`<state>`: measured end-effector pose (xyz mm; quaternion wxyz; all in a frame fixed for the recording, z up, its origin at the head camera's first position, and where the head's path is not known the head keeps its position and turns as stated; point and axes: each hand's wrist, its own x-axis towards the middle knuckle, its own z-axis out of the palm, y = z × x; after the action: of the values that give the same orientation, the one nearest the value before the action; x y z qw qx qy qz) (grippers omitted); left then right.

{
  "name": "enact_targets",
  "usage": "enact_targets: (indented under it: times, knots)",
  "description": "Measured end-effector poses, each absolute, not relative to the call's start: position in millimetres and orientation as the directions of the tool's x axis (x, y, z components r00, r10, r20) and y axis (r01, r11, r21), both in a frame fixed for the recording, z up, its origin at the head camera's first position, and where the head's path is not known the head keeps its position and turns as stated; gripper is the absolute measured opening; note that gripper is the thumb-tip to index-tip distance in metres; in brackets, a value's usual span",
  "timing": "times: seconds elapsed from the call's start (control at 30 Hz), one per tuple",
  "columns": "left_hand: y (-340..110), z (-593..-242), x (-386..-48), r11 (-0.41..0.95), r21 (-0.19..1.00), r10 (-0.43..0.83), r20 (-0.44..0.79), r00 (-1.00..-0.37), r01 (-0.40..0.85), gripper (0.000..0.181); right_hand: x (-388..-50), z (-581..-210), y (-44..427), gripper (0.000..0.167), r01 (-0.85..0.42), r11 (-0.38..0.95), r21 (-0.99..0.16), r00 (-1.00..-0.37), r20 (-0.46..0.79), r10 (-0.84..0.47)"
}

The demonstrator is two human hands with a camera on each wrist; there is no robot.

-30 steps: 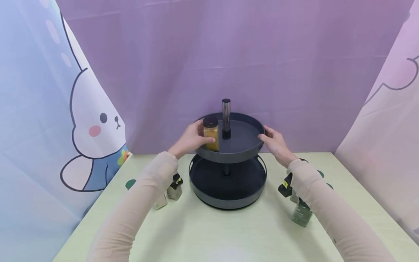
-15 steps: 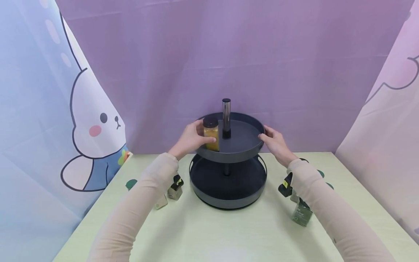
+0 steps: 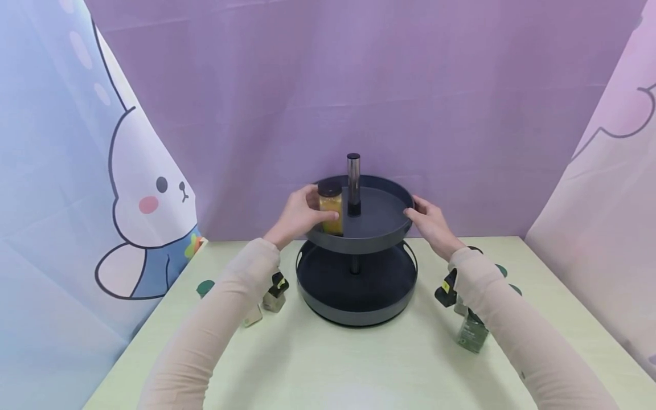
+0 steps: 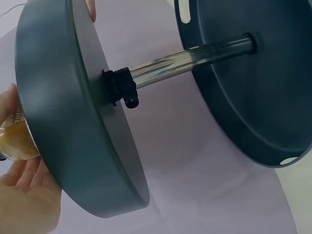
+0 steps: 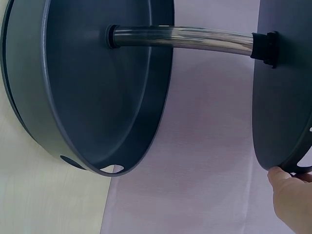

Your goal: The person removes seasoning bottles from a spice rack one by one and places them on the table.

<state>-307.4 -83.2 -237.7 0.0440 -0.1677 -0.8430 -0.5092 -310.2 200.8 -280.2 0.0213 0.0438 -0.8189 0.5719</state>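
Observation:
A spice jar [image 3: 331,215] with a black lid and yellow contents stands upright at the left side of the upper tray [image 3: 381,209]. My left hand [image 3: 297,217] grips it, thumb across its front. The left wrist view shows this jar [image 4: 18,140] partly behind the tray wall. On the opposite side, my right hand [image 3: 431,225] holds the tray's rim between thumb and fingers; in the right wrist view that hand [image 5: 295,197] sits by a handle slot. Below lies the wider lower tray [image 3: 359,316], joined by a metal pole [image 3: 354,182].
Left of the stand, a black-lidded jar [image 3: 274,300] and other small containers are partly behind the left sleeve. Near the right sleeve lie a green jar [image 3: 471,335] and other black- or green-topped containers. A purple curtain [image 3: 461,114] hangs behind the table.
Both hands keep their places at the upper tray, and the jar stays in the left hand. Only a tiny shift of the whole head view shows.

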Motion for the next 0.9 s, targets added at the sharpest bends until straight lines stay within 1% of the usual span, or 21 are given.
enact_targets:
  times: [0.1, 0.23, 0.5, 0.63, 0.9]
  knots:
    - [-83, -236, -306, 0.419, 0.847, 0.222, 0.255, -0.941, 0.328, 0.070, -311, -281, 200, 0.063, -0.098, 0.338, -0.936, -0.995, 0.088, -0.046]
    - [-83, -233, -305, 0.404, 0.850, 0.188, 0.286, -0.940, 0.339, 0.069, -311, -281, 200, 0.063, -0.107, 0.326, -0.939, -0.994, 0.097, -0.047]
    - [-85, -229, -301, 0.331, 0.880, 0.096, 0.328, -0.940, 0.341, 0.070, -311, -281, 198, 0.063, -0.108, 0.317, -0.942, -0.994, 0.095, -0.054]
    - [-86, -227, -299, 0.344, 0.866, 0.036, 0.375, -0.926, 0.364, 0.071, -312, -281, 198, 0.063, -0.110, 0.314, -0.943, -0.994, 0.097, -0.057]
    - [-89, -223, -291, 0.342, 0.853, -0.059, 0.439, -0.897, 0.395, 0.064, -312, -281, 197, 0.063, -0.100, 0.312, -0.945, -0.995, 0.088, -0.053]
